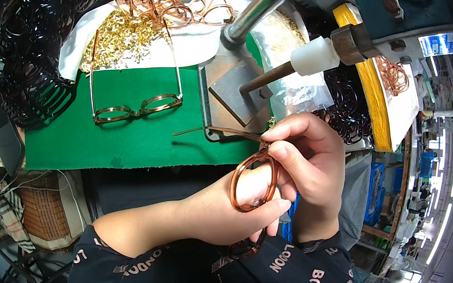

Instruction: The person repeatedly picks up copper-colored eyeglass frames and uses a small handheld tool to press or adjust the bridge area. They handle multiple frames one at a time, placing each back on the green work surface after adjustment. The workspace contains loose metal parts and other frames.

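Clear plastic bag beside blue-white machine label.

- The left hand and right hand together grip an amber glasses frame below the near edge of the green mat.
- A finished pair of amber glasses lies open on the mat.
- Small gold parts heap on white paper at the far edge.
- A press rod points at a grey metal block.

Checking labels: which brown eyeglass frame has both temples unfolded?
The frame lying on the green mat; its two temples stretch away from the lenses. The held frame shows one.
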A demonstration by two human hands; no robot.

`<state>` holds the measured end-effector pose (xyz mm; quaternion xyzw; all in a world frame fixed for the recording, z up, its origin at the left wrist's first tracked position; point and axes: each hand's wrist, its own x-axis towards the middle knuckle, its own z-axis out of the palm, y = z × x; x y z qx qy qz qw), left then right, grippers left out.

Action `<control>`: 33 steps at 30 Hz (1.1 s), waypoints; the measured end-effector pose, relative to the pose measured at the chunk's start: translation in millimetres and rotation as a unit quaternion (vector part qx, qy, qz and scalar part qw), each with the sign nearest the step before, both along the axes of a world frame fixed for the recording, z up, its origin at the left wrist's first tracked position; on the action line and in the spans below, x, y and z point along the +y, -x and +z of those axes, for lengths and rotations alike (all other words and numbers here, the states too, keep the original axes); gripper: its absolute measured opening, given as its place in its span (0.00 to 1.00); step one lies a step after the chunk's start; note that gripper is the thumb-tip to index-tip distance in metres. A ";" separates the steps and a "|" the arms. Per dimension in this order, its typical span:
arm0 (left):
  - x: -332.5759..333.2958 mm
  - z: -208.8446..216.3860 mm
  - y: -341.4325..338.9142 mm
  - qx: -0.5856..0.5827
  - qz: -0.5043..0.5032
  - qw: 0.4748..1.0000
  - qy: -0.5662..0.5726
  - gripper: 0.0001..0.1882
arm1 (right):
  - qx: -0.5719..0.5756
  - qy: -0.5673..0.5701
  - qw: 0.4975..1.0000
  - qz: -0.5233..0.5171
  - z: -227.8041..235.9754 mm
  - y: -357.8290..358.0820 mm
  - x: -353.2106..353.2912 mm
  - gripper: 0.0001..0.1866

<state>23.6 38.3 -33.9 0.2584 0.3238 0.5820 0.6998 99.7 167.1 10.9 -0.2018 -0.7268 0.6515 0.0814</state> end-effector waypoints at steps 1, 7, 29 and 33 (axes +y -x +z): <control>0.2 1.5 0.2 -0.004 0.007 1.000 0.007 0.09 | -0.007 0.015 1.000 -0.001 0.6 0.8 0.3 0.05; 0.9 -2.3 0.3 -0.022 -0.005 0.998 -0.053 0.09 | 0.072 0.035 0.997 -0.018 -4.8 0.3 3.4 0.05; 0.2 3.2 -4.0 -0.049 0.036 0.998 -0.035 0.07 | 0.117 0.308 0.944 -0.018 -35.5 5.8 1.2 0.07; 0.2 1.7 -3.0 -0.059 0.030 0.997 -0.042 0.07 | 0.116 0.301 0.946 -0.019 -34.7 6.3 1.7 0.07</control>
